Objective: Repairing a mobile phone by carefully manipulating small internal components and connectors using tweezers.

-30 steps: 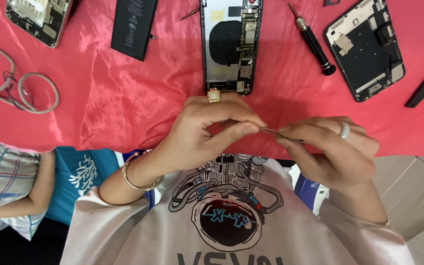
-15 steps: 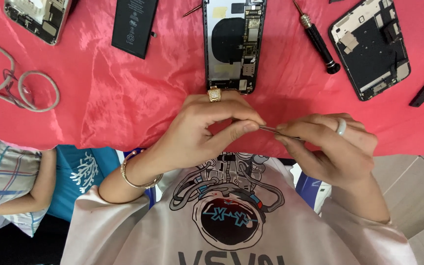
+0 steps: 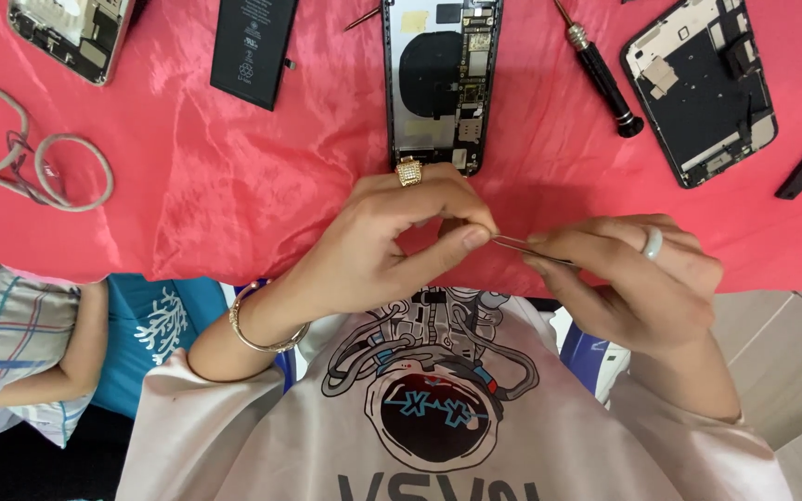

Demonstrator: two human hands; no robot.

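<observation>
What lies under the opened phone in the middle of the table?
The opened phone lies on a wrinkled red cloth. Its lower edge sits just past the left hand. Whatever is beneath the cloth is covered and cannot be seen.

Black labelled battery (image 3: pixel 254 48), top left

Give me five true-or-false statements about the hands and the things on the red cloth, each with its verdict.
1. The right hand pinches thin metal tweezers. True.
2. The left hand wears a gold ring. True.
3. The opened black phone body lies on a bare wooden table. False: it lies on the red cloth.
4. The black-handled screwdriver is held in the left hand. False: it lies on the cloth, untouched.
5. A flat black rectangular battery lies left of the opened phone. True.
</observation>
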